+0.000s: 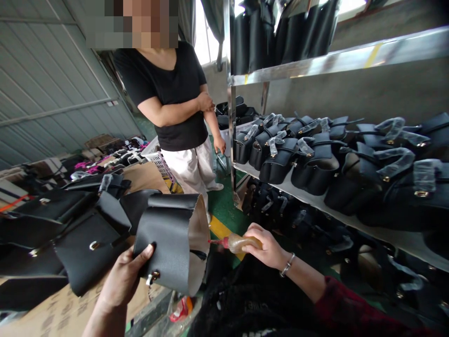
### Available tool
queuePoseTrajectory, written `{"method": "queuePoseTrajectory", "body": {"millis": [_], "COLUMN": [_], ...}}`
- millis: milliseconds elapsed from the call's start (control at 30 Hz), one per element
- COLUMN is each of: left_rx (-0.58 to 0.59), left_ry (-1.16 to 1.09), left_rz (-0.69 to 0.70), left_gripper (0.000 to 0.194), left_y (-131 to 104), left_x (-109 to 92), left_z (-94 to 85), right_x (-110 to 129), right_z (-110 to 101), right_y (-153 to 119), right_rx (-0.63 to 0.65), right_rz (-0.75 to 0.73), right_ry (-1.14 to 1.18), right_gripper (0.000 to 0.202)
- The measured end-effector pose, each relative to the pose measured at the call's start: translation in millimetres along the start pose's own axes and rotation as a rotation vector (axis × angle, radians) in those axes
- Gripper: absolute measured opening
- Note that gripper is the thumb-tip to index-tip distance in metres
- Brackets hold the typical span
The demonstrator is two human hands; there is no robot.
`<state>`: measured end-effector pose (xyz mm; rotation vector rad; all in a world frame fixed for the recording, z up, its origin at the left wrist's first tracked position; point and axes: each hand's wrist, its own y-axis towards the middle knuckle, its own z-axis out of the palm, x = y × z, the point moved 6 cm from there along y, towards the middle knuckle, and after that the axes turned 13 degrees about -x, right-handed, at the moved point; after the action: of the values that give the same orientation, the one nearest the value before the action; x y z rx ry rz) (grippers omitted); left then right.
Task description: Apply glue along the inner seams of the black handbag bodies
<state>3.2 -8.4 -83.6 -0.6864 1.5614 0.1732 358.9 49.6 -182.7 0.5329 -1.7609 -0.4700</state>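
My left hand (131, 269) grips a black leather handbag body (164, 234), thumb on its outer face and fingers hidden behind. The piece is a tube with its open end turned to the right, showing a tan inside and a small gold clasp low on the front. In my right hand (264, 248) is a squeeze bottle of amber glue (242, 243) with a red nozzle, fingers wrapped around it. The nozzle tip points left at the edge of the bag's opening; whether it touches cannot be told.
More black bags (94, 243) lie on cardboard (56, 309) at left. A metal rack (315, 68) full of black bags stands at right. A person in a black top (171, 103) stands ahead, near a white basket (152, 152). A red-and-orange package (181, 309) lies below the bag.
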Motion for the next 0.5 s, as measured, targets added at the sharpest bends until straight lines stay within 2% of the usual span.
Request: {"method": "queuePoseTrajectory", "body": {"millis": [300, 500], "left_rx": [0.031, 0.055], "left_ry": [-0.027, -0.029], "left_rz": [0.006, 0.018], "left_gripper": [0.045, 0.042], "left_y": [2.0, -2.8], "left_x": [4.8, 4.8], "left_z": [5.1, 4.2], "right_x": [-12.6, -13.5], "right_z": [1.2, -0.9], "right_y": [-20.4, -16.2], "right_rx": [0.057, 0.006], "right_rz": [0.23, 0.219], "right_ry": [0.022, 0.027], "right_gripper": [0.013, 0.012]}}
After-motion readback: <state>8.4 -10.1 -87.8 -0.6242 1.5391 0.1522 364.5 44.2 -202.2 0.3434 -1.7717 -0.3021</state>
